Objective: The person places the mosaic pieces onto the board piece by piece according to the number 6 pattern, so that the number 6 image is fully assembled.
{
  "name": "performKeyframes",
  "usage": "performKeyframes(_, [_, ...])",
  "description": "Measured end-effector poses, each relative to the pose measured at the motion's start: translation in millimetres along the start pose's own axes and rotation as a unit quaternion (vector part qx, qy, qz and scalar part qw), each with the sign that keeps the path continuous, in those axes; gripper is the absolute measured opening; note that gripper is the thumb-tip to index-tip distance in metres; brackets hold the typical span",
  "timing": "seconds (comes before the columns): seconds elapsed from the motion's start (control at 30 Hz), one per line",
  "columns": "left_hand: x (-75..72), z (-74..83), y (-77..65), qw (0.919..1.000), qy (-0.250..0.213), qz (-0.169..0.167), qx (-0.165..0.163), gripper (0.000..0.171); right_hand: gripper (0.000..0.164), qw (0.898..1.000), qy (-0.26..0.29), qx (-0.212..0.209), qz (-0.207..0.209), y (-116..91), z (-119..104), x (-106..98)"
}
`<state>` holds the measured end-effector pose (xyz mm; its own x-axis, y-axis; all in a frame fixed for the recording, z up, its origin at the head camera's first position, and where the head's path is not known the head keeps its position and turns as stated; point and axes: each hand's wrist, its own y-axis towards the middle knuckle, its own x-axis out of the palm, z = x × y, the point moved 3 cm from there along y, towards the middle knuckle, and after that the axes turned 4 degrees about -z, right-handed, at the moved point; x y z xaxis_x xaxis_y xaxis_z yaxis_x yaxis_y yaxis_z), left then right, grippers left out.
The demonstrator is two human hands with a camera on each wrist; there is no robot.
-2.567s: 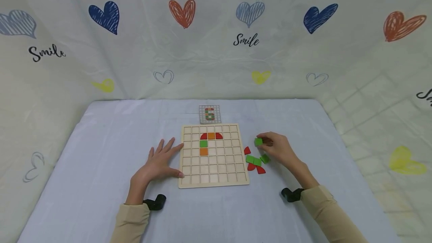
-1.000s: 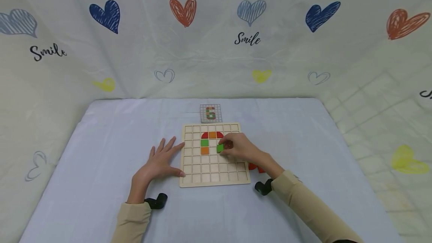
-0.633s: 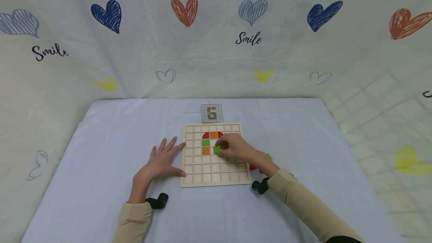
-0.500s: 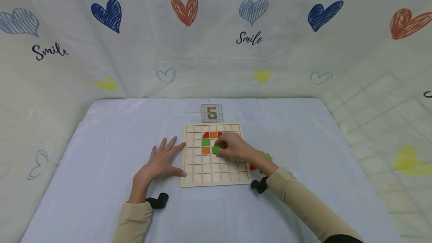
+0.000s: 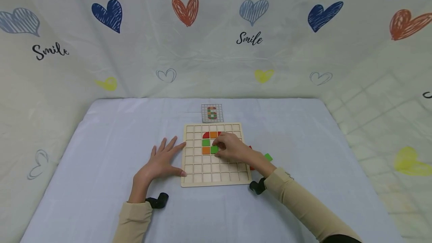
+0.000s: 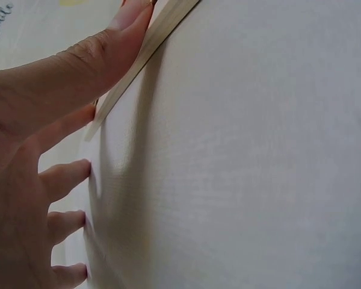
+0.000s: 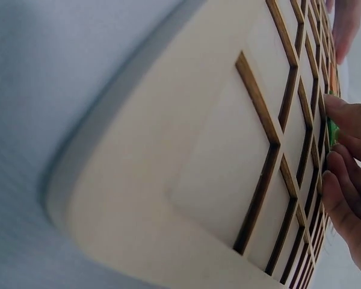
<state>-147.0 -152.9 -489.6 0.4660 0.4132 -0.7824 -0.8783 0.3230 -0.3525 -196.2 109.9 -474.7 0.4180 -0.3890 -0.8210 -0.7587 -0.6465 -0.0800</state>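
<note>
A pale wooden grid board (image 5: 216,185) lies on the table. My left hand (image 5: 158,166) is spread flat at its left side, thumb and index finger touching the edge; the left wrist view shows the thumb (image 6: 132,24) on the rim. Over the grid, my right hand (image 5: 233,147) pinches a green square tile (image 5: 214,149) in the cell just right of an orange square tile (image 5: 206,150). Another green tile (image 5: 206,143) sits above that orange one. Across the top run a red rounded piece (image 5: 206,135), an orange square (image 5: 213,134) and a red piece partly hidden by my fingers.
Behind the board lies a small gridded pattern card (image 5: 212,120) with a coloured figure. Right of the board, partly hidden under my right forearm, are a loose green tile (image 5: 268,157) and bits of red pieces. White cloth (image 5: 202,213) covers the table.
My right hand has carried the green tile leftward from the loose pieces onto the board. Over the last half second it shifted slightly left, beside the orange tile. My left hand stays put.
</note>
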Motion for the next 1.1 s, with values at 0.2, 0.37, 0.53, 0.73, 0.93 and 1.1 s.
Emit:
performKeyframes(0.2, [-1.1, 0.8, -0.5, 1.0, 0.002, -0.001, 0.002, 0.109, 0.026, 1.0, -0.005, -0.016, 0.004, -3.2, -2.7, -2.2])
performKeyframes(0.37, [-1.0, 0.7, -0.3, 1.0, -0.005, 0.0, 0.003, 0.109, 0.029, 1.0, -0.01, -0.014, 0.011, -5.9, -1.1, -3.6])
performKeyframes(0.53, [-0.7, 0.8, -0.2, 1.0, -0.007, -0.002, 0.003, 0.109, 0.03, 1.0, -0.007, -0.006, 0.018, -10.8, 2.3, -6.9])
performKeyframes(0.73, [0.5, 0.0, -0.1, 1.0, -0.005, 0.0, 0.002, 0.109, 0.029, 0.999, 0.004, 0.002, 0.032, -20.2, 7.8, -13.9])
performKeyframes(0.93, [-0.4, 0.6, -1.0, 1.0, -0.002, 0.0, 0.002, 0.109, 0.03, 0.999, 0.02, 0.016, 0.039, -30.7, 15.0, -20.3])
performKeyframes(1.1, [0.1, 0.3, -0.5, 1.0, 0.0, 0.0, 0.004, 0.109, 0.029, 0.998, 0.033, 0.028, 0.046, -40.6, 24.0, -25.1])
